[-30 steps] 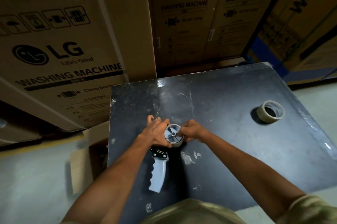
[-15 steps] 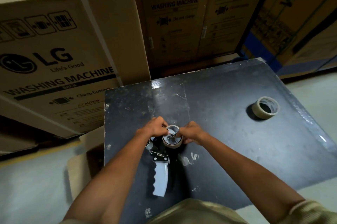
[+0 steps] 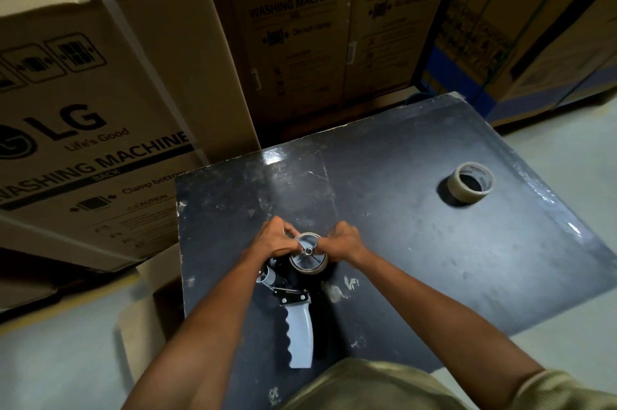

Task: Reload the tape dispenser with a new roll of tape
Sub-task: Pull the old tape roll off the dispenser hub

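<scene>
Both hands, left hand [image 3: 278,239] & right hand [image 3: 340,241], now pinch worn tan tape roll [image 3: 307,254] on grey-handled black tape dispenser [image 3: 293,302], fingers curled tighter vs 1 s ago; prob. pulling it off.

My left hand [image 3: 278,239] curled its fingers from lying spread over the dispenser [image 3: 293,296] to pinching the rim of the roll [image 3: 307,253]. My right hand [image 3: 340,241] closed tighter on the opposite rim.

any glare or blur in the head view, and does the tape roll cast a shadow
Head view: a bright glare patch sits on the dark table near its far edge; the loose tape roll throws a shadow toward its left; the floor at lower left is smeared by blur; straight box edges bow from wide-angle distortion.
</scene>
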`<state>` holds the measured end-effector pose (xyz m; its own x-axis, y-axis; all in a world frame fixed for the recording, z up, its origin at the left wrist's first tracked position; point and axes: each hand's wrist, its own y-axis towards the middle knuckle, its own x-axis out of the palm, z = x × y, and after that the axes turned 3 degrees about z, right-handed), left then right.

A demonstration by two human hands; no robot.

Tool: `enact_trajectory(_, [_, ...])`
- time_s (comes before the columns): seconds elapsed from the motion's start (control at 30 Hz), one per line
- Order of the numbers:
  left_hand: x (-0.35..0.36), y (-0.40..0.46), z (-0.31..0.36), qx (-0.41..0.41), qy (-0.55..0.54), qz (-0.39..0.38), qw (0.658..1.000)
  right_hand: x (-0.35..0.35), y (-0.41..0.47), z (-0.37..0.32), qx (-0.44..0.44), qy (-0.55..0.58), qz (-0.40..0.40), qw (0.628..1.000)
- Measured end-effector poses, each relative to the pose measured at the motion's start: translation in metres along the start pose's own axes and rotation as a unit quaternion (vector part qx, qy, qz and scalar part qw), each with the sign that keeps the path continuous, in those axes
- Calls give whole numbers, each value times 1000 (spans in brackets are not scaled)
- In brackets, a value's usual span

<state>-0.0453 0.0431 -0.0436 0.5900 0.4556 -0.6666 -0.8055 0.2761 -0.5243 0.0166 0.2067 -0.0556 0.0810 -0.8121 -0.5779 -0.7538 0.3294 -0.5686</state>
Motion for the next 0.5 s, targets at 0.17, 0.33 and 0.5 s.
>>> enact_trajectory(0.17, [1, -4, 1, -1, -9, 11, 1000, 2, 0, 0, -5, -2, 20, 1000])
enact_trajectory(0.33, [0, -9, 2, -8, -14, 28, 999, 3, -1, -5, -4, -28, 22, 999])
enact_trajectory(0.5, [0, -12, -1, -1, -9, 39, 999, 5, -4, -10, -2, -25, 28, 999])
